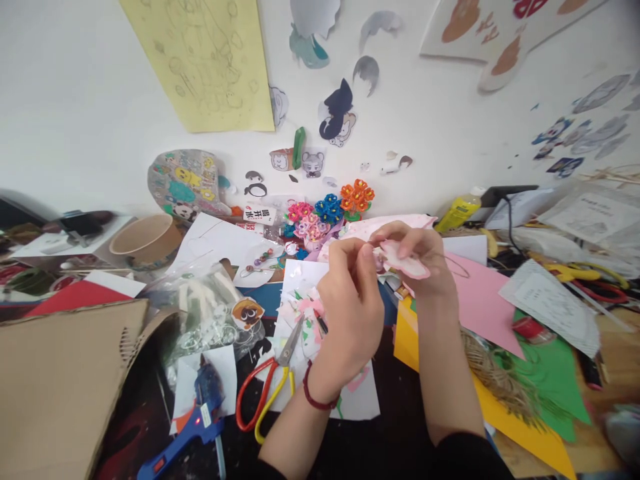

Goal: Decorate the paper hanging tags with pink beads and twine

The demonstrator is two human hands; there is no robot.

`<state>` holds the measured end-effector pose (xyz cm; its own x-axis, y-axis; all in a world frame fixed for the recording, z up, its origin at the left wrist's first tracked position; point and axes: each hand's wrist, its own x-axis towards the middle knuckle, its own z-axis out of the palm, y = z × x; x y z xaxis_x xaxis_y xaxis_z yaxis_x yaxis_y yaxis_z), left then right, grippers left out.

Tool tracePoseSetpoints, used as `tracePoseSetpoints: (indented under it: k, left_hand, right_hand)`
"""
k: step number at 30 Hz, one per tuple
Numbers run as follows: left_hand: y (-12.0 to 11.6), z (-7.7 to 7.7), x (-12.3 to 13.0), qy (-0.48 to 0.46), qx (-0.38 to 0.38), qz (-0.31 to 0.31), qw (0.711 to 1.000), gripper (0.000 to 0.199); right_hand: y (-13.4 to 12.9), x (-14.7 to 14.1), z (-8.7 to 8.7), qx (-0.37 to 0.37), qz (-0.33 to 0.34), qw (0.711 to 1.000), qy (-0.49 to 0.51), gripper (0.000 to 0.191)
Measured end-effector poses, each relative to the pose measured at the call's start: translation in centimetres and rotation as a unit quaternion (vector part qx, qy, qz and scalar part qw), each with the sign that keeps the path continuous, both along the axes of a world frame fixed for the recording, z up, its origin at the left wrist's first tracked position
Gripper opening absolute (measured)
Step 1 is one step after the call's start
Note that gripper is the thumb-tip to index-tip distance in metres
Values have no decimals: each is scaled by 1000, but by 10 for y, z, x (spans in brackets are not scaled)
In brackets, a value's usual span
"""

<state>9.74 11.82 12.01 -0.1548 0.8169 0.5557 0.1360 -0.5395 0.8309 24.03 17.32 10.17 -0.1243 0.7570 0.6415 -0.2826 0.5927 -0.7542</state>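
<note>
My right hand point(425, 253) holds a white paper cutout with a pink edge point(411, 264) between thumb and fingers, raised above the desk. Beside it, my left hand point(353, 303) is closed in a pinch at the cutout's left side; what its fingertips grip is too small and hidden to make out. A thin loop of string or wire point(457, 265) shows just right of my right hand. Under my left wrist, scissors with one red and one yellow handle point(280, 363) lie on white paper point(363, 397) strewn with pink and green scraps.
A blue glue gun point(200, 417) with a lit red light lies at the lower left, near cardboard point(60, 373). Bright craft flowers point(330, 210) stand against the wall. Coloured paper point(555, 380), twine point(493, 373) and a yellow bottle point(457, 212) crowd the right side.
</note>
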Motion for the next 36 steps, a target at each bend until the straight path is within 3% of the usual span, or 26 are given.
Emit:
tracePoseSetpoints:
  k: [4,7,9,13,15,18,21,25,29,32,36]
  left_hand:
    - [7,-1,-6,99,79,65,990,11]
    - [10,-2,-10,139,134,105,975,9]
    - [11,-3,-11,158,163,132,965,7]
    - [11,-3,-13,176,190,164,952,6]
    - [10,-3,-14,180,195,173,948,6]
    - [10,-3,-14,174,191,184,948,5]
    - [11,-3,-18,149,159,195,956,7]
    - [13,-3,-26,142,115,187,965,10]
    - [12,-1,-29,135,125,148,972,11]
    - [9,2,-29,141,132,125,973,10]
    - [6,6,-29,148,144,99,973,8]
  right_hand:
    - [-6,7,10,-113,27,993,-23,38]
    - [-8,8,16,-133,20,990,-38,49]
    - [-8,8,17,-105,-32,992,-58,50]
    - [-21,9,24,-17,-206,977,-46,37]
    - [-35,6,31,2,-225,970,-95,38]
    - [-57,-6,41,7,-186,937,-296,63]
    - [-66,-24,44,8,-204,912,-357,61]
    - [-58,-39,37,-11,-186,929,-321,46]
    - [-47,-41,31,-62,-134,970,-193,28]
    - [-41,-34,29,-118,-55,983,-129,18]
    - [-35,-23,26,-174,57,979,-91,14]
